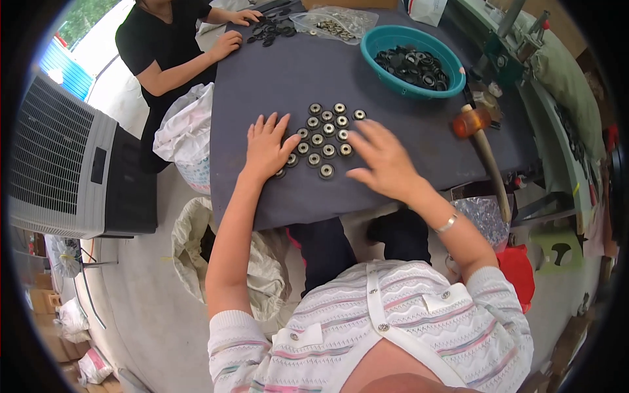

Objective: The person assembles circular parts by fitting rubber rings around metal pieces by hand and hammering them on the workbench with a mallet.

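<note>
Across the grey counter, black-rimmed metal rollers are lying mostly between the left hand and right hand, both splayed and apart, and are probably offering stiff, light rims for pinching.

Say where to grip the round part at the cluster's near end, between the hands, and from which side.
Round part: likely best pinched across its outer edge, coming from above and the near side. It is circular, lies flat on the grey tabletop, and the neighbouring parts sit toward its far side.
</note>
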Available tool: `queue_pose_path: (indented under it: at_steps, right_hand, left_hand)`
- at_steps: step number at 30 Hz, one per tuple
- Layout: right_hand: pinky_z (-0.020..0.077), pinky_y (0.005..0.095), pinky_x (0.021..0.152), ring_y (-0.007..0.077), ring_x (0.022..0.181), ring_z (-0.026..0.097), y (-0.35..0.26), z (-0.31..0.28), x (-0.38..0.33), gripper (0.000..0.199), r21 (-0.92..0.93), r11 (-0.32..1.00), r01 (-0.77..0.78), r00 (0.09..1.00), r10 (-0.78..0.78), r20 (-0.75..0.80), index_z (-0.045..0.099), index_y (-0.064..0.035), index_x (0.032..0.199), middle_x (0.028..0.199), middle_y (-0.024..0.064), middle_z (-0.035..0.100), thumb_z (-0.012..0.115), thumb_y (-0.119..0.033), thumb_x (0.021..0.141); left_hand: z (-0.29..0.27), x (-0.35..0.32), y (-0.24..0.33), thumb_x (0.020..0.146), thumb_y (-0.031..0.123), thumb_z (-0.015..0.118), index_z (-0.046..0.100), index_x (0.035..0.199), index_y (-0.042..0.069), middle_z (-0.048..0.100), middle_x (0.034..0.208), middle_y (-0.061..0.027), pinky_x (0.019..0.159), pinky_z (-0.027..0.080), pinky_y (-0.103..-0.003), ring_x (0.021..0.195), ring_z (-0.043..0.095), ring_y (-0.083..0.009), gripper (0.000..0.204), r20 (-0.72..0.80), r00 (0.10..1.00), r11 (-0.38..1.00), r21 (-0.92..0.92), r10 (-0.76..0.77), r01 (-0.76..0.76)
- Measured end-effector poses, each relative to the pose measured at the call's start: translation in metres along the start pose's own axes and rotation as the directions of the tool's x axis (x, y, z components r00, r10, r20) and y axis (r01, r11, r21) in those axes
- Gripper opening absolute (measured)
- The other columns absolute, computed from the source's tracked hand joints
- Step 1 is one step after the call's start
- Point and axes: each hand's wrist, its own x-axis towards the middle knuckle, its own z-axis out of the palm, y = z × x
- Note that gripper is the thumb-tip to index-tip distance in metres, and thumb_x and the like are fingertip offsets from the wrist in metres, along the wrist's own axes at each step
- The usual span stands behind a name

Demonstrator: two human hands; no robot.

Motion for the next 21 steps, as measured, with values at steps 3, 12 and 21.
queue_pose_path:
  at_steps: [3,12,21]
  right_hand:
    - [0.0243,0.0549,0.107,0.037,0.132,0.033,-0.022,0.041,0.009,0.071,0.022,0.997,0.078,0.984,-0.081,0.157,0.045,-0.0062,0.133,0.14,0.0208,0.038,0.069,-0.041,0.076]
    - [0.0242,0.0604,0.105,0.031,0.135,0.029,-0.018,0.041,-0.024,0.051,-0.16,0.979,-0.13,0.945,0.171,0.28,0.042,-0.0081,0.136,0.144,0.0116,0.036,0.054,-0.024,0.089]
    - [0.0476,0.0367,0.072,0.0301,0.081,0.061,-0.01,-0.024,-0.102,0.018,0.273,0.952,-0.136,0.958,0.197,-0.207,0.063,-0.0009,0.096,0.089,0.0124,0.063,0.061,-0.015,0.085]
  left_hand:
    - [0.011,0.005,0.027,0.09,0.049,0.046,0.05,0.133,0.017,0.042,0.139,-0.018,0.109,0.02,-0.055,0.131,0.03,-0.0444,0.054,-0.012,1.0,1.0,0.023,0.01,-0.009]
    - [0.033,0.001,0.078,0.091,0.045,0.045,0.05,0.133,0.017,0.042,0.138,-0.0201,0.107,0.022,-0.057,0.128,0.031,-0.0497,0.051,-0.044,0.999,1.0,0.01,-0.025,0.026]
    - [0.002,-0.032,0.037,0.087,0.043,0.055,0.047,0.133,0.006,0.039,0.14,-0.0237,0.106,0.029,-0.041,0.13,0.036,-0.038,0.06,-0.132,0.976,0.83,-0.552,-0.175,0.075]
